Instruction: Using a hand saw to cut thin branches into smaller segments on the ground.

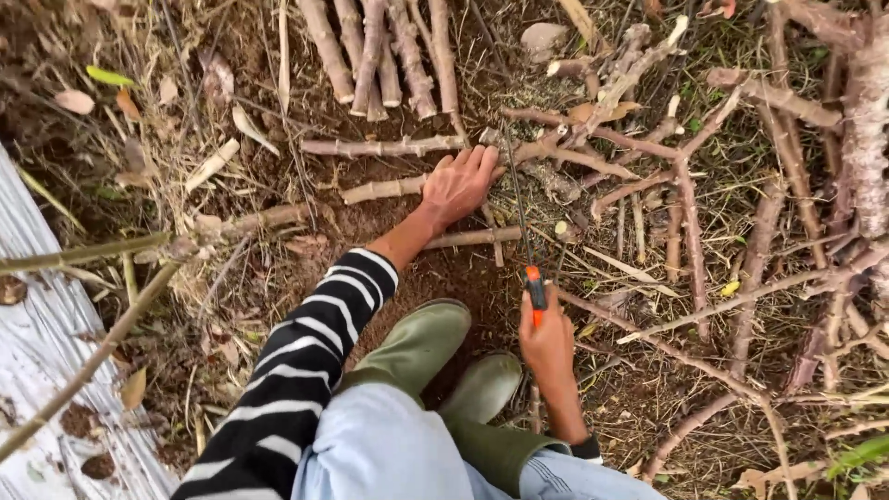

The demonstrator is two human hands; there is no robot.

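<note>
Hands work low over the ground, and each one has its own job. The left hand [458, 185] lies flat with fingers spread on a pale stick [384, 189], pressing it down into the soil so that it cannot roll. The right hand [546, 343] is closed firmly around the orange handle [534, 294] of a hand saw; its thin dark blade [515, 190] runs forward from this grip and passes just beside the left fingertips, where a branching stick [565, 153] lies. I judge the pressing hand stays near the blade to keep the wood steady.

Beyond the left hand, a row of cut sticks [384, 56] lies side by side, about the same length. To the right of the saw grip, long uncut branches [741, 278] cross each other in a loose pile. Below both hands, two green rubber boots [421, 343] stand on the soil, because the person crouches close. Far on the left of the pressing hand lies a silver plastic sheet [37, 361].
</note>
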